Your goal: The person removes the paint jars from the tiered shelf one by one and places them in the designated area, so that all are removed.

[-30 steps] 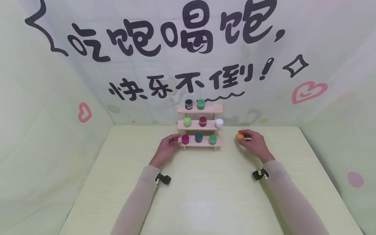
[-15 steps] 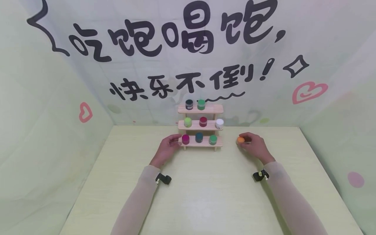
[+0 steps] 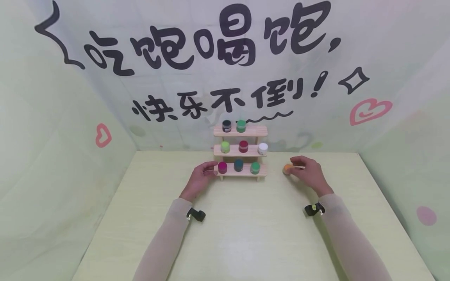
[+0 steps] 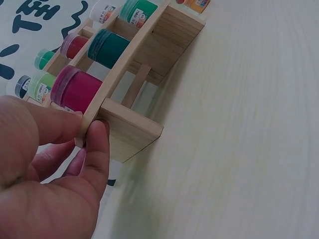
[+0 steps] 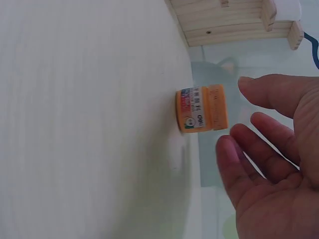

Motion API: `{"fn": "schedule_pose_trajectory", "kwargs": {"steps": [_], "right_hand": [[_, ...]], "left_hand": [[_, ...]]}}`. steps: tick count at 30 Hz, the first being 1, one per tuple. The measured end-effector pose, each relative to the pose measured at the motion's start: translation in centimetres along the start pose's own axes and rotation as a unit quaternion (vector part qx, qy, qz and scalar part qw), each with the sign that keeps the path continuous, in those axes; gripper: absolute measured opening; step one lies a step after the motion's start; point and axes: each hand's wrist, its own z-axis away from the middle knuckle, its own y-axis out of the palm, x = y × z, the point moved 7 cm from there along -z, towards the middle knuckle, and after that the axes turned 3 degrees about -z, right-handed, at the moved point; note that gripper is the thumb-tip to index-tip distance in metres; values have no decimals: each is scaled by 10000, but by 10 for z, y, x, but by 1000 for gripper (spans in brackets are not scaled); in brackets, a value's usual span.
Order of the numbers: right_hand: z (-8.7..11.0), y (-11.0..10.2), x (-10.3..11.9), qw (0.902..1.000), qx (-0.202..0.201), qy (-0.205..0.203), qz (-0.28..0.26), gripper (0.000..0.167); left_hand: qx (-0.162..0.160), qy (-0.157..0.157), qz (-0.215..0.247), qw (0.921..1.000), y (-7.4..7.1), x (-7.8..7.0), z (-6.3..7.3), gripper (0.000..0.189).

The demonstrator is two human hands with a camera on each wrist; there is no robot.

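My left hand (image 3: pixel 200 180) pinches the left end of the lowest step of a small three-tier wooden display rack (image 3: pixel 256 131); the left wrist view shows thumb and fingers gripping the board's end beside a magenta paint jar (image 4: pixel 77 89). Right of the rack, an orange paint jar (image 5: pixel 199 109) stands upright on the table. Around its lid, but apart from it, are the spread thumb and fingers of my right hand (image 5: pixel 279 164). That hand holds nothing. In the head view its fingers partly cover the orange jar (image 3: pixel 287 169).
Several more paint jars stand on the rack: teal (image 3: pixel 238 165) and green (image 3: pixel 255 168) below, light green (image 3: pixel 225 147), red (image 3: pixel 243 146) and white (image 3: pixel 262 148) in the middle, dark (image 3: pixel 226 125) and green (image 3: pixel 241 125) on top. A printed cloth (image 3: pixel 175 82) hangs behind the table (image 3: pixel 239 234).
My right hand has lowered the orange jar toward me onto the table, and its fingers have spread away from it. The left hand has kept its hold on the rack.
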Motion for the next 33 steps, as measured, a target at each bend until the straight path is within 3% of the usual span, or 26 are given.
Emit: {"fn": "schedule_pose_trajectory", "kwargs": {"steps": [13, 23, 33], "right_hand": [[-8, -14, 40, 9975, -557, -325, -281, 49], [-18, -11, 81, 9920, -743, -577, -837, 42], [-26, -8, 103, 9892, -764, -641, -1073, 43]], "left_hand": [[-55, 24, -40, 10000, -1, 5, -1, 45], [-63, -25, -20, 10000, 0, 4, 1, 46], [-60, -44, -38, 10000, 0, 5, -1, 46]]}}
